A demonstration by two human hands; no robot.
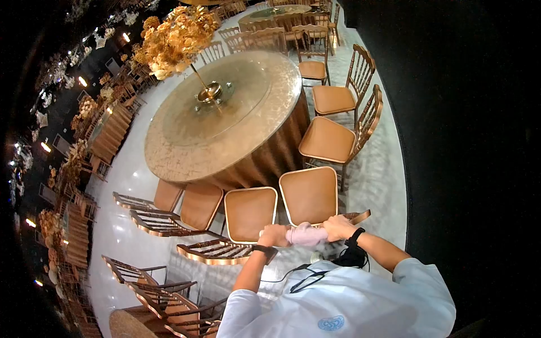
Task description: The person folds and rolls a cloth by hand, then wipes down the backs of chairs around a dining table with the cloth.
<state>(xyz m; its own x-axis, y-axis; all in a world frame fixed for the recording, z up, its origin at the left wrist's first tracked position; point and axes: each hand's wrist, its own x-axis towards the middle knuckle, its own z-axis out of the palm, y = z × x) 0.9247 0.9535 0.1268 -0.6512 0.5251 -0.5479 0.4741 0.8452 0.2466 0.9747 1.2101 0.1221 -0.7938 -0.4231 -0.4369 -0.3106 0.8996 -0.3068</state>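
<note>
The soft, pale pink cloth (306, 234) is gathered between the person's two hands, in front of the near right edge of the large, round, gold-patterned tabletop (186, 160). Just behind the cloth stands a bronze-coloured chair with an orange-brown padded seat (309, 196); one end of its turned-wood backrest (359, 216) comes out beyond the right hand (339, 227). The cloth and the hands hide most of this backrest, so I cannot tell if they touch it.

For handling the cloth well, I would judge it better to keep it bunched and firmly held from both ends, with no loose corner which can catch on the turned spindles. An even pull from both sides would probably keep it flat, and light pressure should suffice, because the chair looks slim and may slide on the pale, shiny floor (132, 183).

The left hand (274, 235) is closed around the left end of the cloth, and the right hand is closed around the other end. Both hands are held low before the body, knuckles upward and nearly level. The forearms come inward from the two short white sleeves, with the elbows well apart. Each wrist carries a dark band (355, 237).
</note>
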